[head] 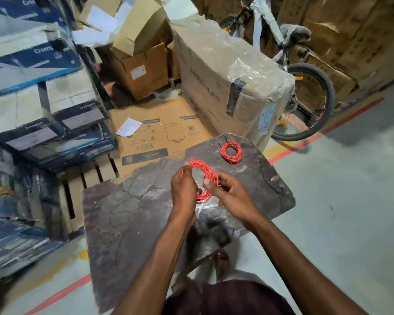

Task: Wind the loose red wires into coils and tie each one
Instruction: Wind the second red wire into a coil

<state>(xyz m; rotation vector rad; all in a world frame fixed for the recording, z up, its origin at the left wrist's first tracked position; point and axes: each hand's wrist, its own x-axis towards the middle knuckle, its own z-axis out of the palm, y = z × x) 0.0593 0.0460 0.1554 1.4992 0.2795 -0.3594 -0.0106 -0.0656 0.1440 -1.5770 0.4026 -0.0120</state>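
**A:** Where is the wire right now?

**B:** The red coil is up off the bench, held between both hands over its middle. The left hand has its fingers curled round the left side of the loops. The right hand pinches the right side between thumb and fingers.

**A:** Why grip it on two sides?

**B:** I'd say thin plastic-covered wire is springy, so the loops would fan out if one side were let go. A few strands stray at the top and bottom as it is.

**A:** And the other one?

**B:** A smaller tied coil lies flat at the far right of the bench. It is a neat round ring with a black tail at its top, set clear of the work. A thin black string lies near the right edge, probably the next tie.

**A:** The bench itself?

**B:** A dark, rough, cracked slab, matte like stone.
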